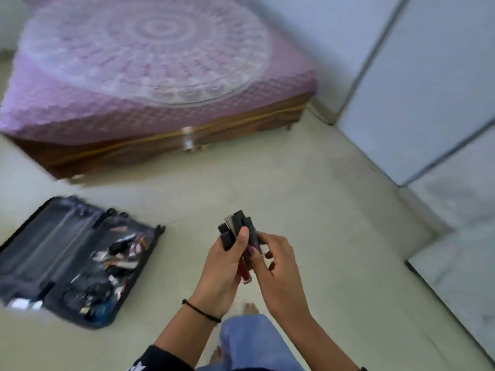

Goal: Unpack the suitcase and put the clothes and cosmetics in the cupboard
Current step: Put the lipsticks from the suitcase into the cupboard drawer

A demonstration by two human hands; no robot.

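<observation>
My left hand [223, 266] grips a bundle of cosmetic tubes [237, 228] with black caps, one showing a red body below my palm. My right hand [278, 263] touches the same bundle from the right, fingers curled on it. The open dark suitcase [29, 253] lies on the floor at the left, with several loose cosmetics [120, 255] and small items scattered in its right half. The cupboard [417, 97] stands at the right with pale grey doors, shut as far as I can see.
A bed [150, 76] with a pink patterned cover on a wooden base fills the top left. My feet and a blue trouser leg [254, 344] show below my hands. Pale tiled floor [334, 196] lies between the suitcase, bed and cupboard.
</observation>
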